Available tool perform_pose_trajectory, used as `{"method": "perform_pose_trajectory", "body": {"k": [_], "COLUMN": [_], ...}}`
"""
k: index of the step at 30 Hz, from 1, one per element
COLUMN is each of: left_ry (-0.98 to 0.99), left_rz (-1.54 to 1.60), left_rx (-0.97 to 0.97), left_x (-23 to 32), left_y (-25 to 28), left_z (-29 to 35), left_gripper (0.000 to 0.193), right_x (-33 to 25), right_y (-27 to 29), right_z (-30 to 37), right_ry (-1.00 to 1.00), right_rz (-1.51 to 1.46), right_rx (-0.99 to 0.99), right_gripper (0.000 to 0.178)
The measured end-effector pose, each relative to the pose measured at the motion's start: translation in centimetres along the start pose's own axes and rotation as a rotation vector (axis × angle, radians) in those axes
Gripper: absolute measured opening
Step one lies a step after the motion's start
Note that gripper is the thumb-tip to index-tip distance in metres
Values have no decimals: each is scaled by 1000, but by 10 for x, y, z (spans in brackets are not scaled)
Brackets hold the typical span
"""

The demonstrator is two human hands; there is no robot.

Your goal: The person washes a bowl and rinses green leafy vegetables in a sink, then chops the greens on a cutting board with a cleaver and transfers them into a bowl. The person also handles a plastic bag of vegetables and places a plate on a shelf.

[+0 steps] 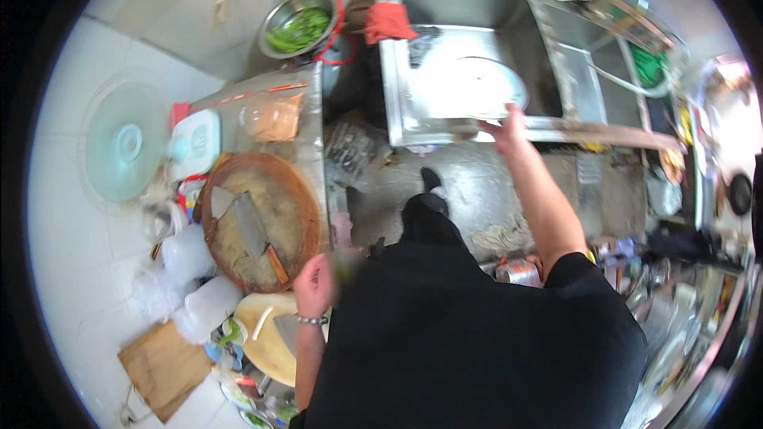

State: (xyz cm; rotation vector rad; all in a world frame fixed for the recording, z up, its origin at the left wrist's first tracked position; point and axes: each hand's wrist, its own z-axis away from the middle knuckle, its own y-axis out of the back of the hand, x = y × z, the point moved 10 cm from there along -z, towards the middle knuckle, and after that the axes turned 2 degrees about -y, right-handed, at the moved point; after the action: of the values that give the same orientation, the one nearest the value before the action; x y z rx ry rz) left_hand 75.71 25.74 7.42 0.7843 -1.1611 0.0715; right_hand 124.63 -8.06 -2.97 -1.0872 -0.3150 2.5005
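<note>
My right hand (506, 129) reaches over the sink's front edge, its fingers closed on the near rim of a round white plate (477, 83). Glare washes out much of the plate, which is over the bright sink basin (429, 40). My left hand (313, 283), with a bracelet at the wrist, is low beside my body, next to the round wooden chopping board (230, 246). Its fingers are curled, and a blurred greenish shape borders them; I cannot make out what it is. A cleaver (251, 226) with a wooden handle lies on that board, beside another blade (222, 202).
A metal bowl of green vegetables (300, 30) stands at the back left, near a red hose (340, 0). A red cloth (388, 23) hangs on the sink's corner. A second, pale board (270, 357) carries a knife. Cluttered shelves (675, 310) line the right.
</note>
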Motion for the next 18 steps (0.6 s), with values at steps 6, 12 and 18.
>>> {"method": "perform_pose_trajectory", "body": {"k": [6, 12, 18], "left_ry": [185, 542, 757], "left_rz": [-775, -78, -220], "left_rx": [-405, -121, -240], "left_x": [-58, -115, -81], "left_y": [-123, -184, -210], "left_z": [-38, 79, 144], "left_gripper": [20, 22, 20], "right_x": [-8, 46, 101], "right_y": [19, 43, 78], "right_z": [-237, -376, -508], "right_ry": [-113, -271, -512], "right_rz": [39, -4, -207], "right_rx": [56, 156, 148], "right_gripper": [46, 37, 39]}}
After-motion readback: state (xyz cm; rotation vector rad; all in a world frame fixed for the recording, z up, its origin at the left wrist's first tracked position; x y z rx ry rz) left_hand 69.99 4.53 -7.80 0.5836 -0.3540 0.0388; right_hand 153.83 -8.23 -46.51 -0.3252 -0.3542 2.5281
